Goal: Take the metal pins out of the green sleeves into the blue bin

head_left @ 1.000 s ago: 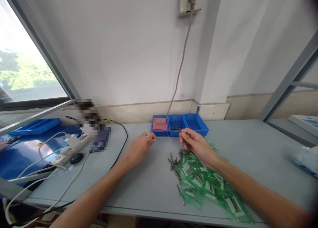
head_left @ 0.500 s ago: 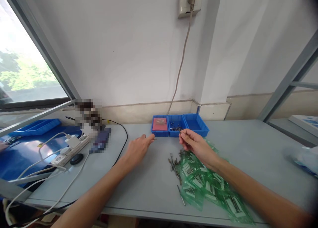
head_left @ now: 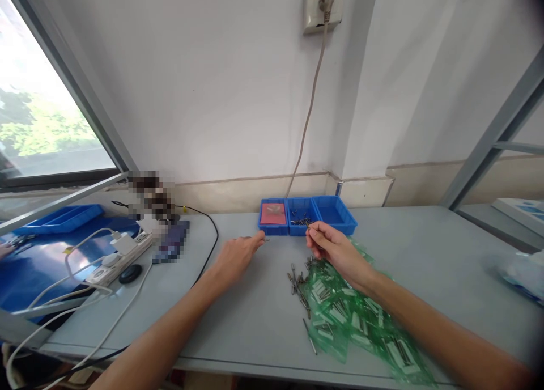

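Observation:
My left hand (head_left: pixel 242 253) is closed above the grey table, pinching a small metal pin (head_left: pixel 267 240) whose tip pokes out past the fingertips. To its right, my right hand (head_left: pixel 329 244) pinches another small metal part (head_left: pixel 309 226) in front of the blue bins; most of it is hidden by the fingers. Beneath and beside the right hand lie green plastic bags (head_left: pixel 361 316) with metal pins and white labels inside. Loose metal pins (head_left: pixel 300 291) are heaped at the bags' left edge, and a longer pin (head_left: pixel 310 336) lies nearer the front.
Three joined blue bins (head_left: pixel 335 231) stand by the wall: one has a pink card (head_left: pixel 273 214), the middle one small metal parts. A power strip (head_left: pixel 106 268) with white cables and a black round object (head_left: pixel 130 273) lie left. At far left, a person's hand (head_left: pixel 6 249) shows.
Both hands keep nearly the same place and grip. The view has shifted very slightly; nothing was taken up or let go.

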`<action>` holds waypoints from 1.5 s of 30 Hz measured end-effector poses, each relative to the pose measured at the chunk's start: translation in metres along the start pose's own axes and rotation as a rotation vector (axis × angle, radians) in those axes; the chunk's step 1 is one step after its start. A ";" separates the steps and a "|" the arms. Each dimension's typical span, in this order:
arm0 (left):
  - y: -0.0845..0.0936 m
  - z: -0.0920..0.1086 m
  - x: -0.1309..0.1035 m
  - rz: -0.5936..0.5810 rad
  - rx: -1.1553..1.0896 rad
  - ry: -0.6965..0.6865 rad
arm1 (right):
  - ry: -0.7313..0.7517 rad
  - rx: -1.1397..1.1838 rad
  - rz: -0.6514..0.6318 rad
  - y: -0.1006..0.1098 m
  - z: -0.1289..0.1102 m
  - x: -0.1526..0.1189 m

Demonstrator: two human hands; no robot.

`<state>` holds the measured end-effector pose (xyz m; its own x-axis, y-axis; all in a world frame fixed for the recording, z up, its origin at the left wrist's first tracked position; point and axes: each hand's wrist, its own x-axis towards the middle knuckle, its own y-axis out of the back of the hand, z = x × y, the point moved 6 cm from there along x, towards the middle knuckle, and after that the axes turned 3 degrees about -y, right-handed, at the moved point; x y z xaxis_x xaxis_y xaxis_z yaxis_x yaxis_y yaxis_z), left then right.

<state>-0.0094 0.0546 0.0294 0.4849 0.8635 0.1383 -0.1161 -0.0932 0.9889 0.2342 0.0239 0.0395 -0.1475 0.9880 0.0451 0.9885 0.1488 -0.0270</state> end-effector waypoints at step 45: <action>-0.018 0.001 0.004 -0.043 0.055 -0.061 | 0.407 -0.694 0.200 0.004 -0.015 -0.013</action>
<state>-0.0044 0.0595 0.0120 0.5407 0.8356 0.0971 -0.0469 -0.0853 0.9952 0.2404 0.0115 0.0535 -0.0749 0.8814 0.4665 0.8103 -0.2189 0.5437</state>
